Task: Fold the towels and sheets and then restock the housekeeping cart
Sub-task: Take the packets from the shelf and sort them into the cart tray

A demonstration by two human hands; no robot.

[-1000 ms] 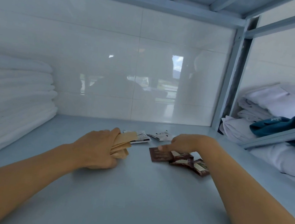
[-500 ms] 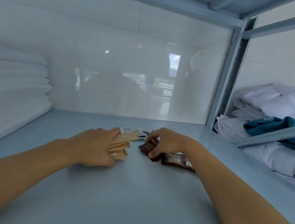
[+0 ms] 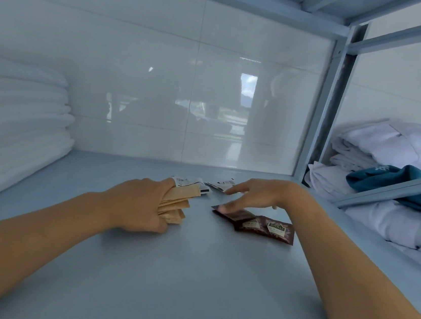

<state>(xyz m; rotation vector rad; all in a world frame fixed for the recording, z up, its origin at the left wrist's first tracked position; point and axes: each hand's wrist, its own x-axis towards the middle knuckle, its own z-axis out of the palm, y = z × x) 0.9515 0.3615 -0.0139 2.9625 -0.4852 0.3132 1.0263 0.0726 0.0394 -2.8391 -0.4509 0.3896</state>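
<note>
Gripping tan packets (image 3: 176, 203), the left hand (image 3: 140, 205) rests; the right hand (image 3: 257, 197) spreads over brown sachets (image 3: 262, 224).

Soft, cool daylight fills the shelf bay.
A window glares off the glossy wall tiles (image 3: 247, 89); wide-angle edges bend.
</note>
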